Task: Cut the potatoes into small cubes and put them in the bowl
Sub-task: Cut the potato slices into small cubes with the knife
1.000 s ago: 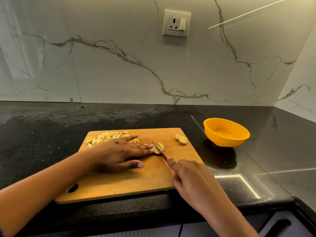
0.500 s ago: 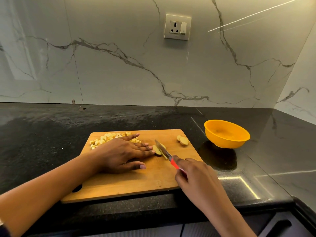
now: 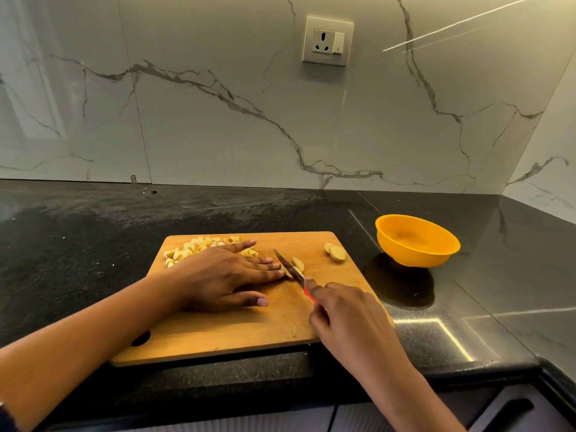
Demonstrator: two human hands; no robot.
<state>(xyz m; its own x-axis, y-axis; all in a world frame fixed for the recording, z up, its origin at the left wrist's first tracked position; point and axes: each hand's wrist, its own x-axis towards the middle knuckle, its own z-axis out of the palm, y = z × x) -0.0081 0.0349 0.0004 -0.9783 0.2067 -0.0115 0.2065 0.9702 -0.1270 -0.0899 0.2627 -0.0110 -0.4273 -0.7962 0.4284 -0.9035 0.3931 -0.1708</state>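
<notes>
Our wooden board lies on the black counter, and the orange bowl stands apart to its right, looking empty. Our left hand lies flat with straight fingers, its tips steadying the potato piece mid-board. Our right hand is wrapped round the red handle of the knife, blade on that piece. Cubes pile at the board's far left; two slices wait far right. We judge the potato firm, light and slick where cut, so we pin it from above, fingertips back from the edge.
</notes>
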